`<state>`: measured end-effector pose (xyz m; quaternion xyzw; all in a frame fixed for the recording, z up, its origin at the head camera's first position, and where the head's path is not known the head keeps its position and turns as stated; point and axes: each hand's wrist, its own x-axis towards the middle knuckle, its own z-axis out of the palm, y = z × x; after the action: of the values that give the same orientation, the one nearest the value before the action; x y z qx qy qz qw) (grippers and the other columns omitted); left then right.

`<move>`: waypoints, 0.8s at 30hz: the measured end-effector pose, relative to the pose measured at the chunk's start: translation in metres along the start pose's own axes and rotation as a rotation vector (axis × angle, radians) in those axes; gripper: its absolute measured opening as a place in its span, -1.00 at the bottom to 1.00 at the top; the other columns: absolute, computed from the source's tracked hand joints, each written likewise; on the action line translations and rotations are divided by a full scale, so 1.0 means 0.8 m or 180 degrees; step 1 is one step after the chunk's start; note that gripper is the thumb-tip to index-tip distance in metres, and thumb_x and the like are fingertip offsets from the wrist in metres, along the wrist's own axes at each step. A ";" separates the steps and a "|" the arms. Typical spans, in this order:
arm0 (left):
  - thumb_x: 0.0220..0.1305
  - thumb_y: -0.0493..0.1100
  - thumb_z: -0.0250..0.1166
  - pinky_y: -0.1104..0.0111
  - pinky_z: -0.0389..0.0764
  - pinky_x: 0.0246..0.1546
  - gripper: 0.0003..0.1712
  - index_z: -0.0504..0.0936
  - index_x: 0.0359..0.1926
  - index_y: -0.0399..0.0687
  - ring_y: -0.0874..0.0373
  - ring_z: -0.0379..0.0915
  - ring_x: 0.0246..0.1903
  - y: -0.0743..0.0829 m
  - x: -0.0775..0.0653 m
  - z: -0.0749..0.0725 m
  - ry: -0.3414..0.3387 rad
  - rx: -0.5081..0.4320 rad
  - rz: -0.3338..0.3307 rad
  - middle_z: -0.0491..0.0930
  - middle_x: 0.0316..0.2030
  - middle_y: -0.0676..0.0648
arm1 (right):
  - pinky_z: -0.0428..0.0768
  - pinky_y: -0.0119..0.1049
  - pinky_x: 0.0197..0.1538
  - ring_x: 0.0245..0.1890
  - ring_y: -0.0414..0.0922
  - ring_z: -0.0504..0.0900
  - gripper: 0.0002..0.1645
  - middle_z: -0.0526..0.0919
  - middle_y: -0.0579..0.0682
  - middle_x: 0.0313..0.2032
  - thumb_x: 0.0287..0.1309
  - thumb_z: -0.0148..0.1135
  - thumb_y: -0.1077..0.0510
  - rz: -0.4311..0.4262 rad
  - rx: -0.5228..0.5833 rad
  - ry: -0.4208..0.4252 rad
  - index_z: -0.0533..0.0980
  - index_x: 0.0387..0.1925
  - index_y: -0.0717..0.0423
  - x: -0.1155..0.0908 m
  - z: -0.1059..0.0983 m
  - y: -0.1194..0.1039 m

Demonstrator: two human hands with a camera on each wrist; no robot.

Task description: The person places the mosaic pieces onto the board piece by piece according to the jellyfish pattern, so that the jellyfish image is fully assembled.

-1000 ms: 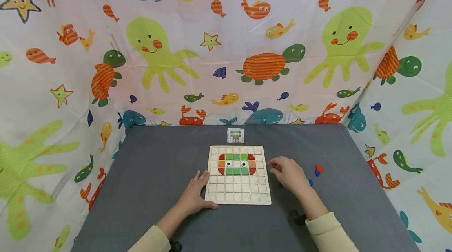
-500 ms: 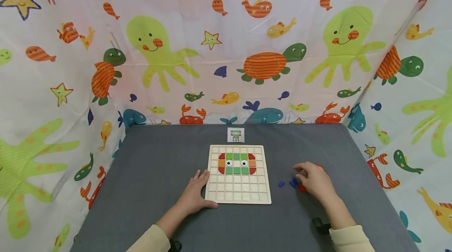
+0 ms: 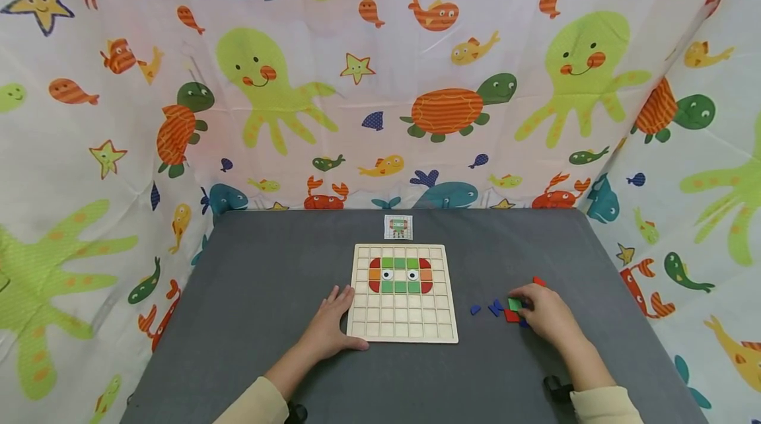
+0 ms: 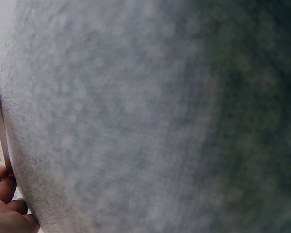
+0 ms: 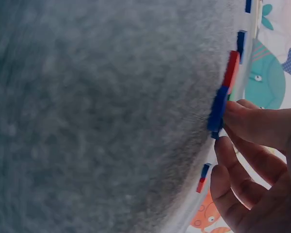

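Head view, flat pale wooden grid board point(image 3: 403, 317): the left hand point(image 3: 326, 325) touches its edge, grip loose and spread, maybe to keep it still.
Small green square tile point(image 3: 514, 304): lies right of the board, maybe for easy reach, at the fingertips of the right hand point(image 3: 548, 315).
Left wrist view, grey tabletop point(image 4: 111, 121): mostly blurry; the left hand peeks in.
Right wrist view, thick blue piece point(image 5: 217, 111): just beside the thumb; I cannot tell if the grip pinches anything.

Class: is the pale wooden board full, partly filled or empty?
Partly filled: the board holds red, orange and green tiles in its upper middle; lower rows are bare.
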<state>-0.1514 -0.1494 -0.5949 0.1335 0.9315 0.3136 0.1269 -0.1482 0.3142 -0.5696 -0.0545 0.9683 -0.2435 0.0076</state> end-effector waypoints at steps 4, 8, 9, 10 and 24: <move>-0.24 0.30 0.65 -0.14 -0.04 0.54 0.47 0.10 0.57 -0.18 -0.19 -0.22 0.59 0.000 0.000 -0.001 0.0003 -0.0003 -0.0011 0.07 0.57 -0.18 | 0.66 0.15 -0.07 -0.04 0.21 0.66 -0.66 0.70 0.18 -0.02 0.10 0.40 0.39 -0.0078 -0.0065 -0.0048 0.71 -0.05 0.18 0.005 0.002 0.001; -0.24 0.29 0.66 -0.15 -0.03 0.54 0.46 0.10 0.57 -0.19 -0.19 -0.21 0.59 0.000 -0.001 -0.001 0.0005 -0.0013 -0.0014 0.08 0.56 -0.19 | 0.66 0.15 -0.06 -0.06 0.20 0.66 -0.68 0.69 0.16 -0.06 0.11 0.42 0.35 -0.0114 -0.0134 -0.0083 0.71 -0.06 0.20 0.010 0.002 -0.001; -0.24 0.29 0.66 -0.15 -0.04 0.54 0.46 0.11 0.57 -0.19 -0.20 -0.21 0.58 0.001 -0.001 -0.001 0.0007 -0.0025 -0.0009 0.08 0.56 -0.20 | 0.66 0.15 -0.07 -0.07 0.19 0.66 -0.68 0.69 0.16 -0.07 0.11 0.43 0.34 -0.0106 -0.0145 -0.0100 0.71 -0.06 0.20 0.011 0.001 -0.002; -0.24 0.28 0.66 -0.15 -0.04 0.54 0.45 0.11 0.57 -0.19 -0.20 -0.21 0.59 0.001 -0.001 -0.001 0.0002 -0.0028 -0.0006 0.08 0.56 -0.19 | 0.66 0.14 -0.08 -0.08 0.18 0.66 -0.68 0.69 0.16 -0.07 0.11 0.43 0.33 -0.0090 -0.0151 -0.0123 0.71 -0.05 0.20 0.011 0.001 -0.002; -0.24 0.26 0.67 -0.14 -0.03 0.54 0.45 0.10 0.58 -0.14 -0.18 -0.22 0.59 0.002 0.000 -0.001 -0.0001 0.0016 -0.0035 0.07 0.57 -0.15 | 0.65 0.16 -0.07 -0.09 0.14 0.66 -0.65 0.68 0.14 -0.09 0.11 0.49 0.19 -0.0261 -0.0159 0.0201 0.71 -0.04 0.14 0.023 -0.004 -0.027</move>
<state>-0.1514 -0.1488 -0.5933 0.1286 0.9330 0.3106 0.1284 -0.1644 0.2952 -0.5562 -0.0866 0.9708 -0.2210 -0.0343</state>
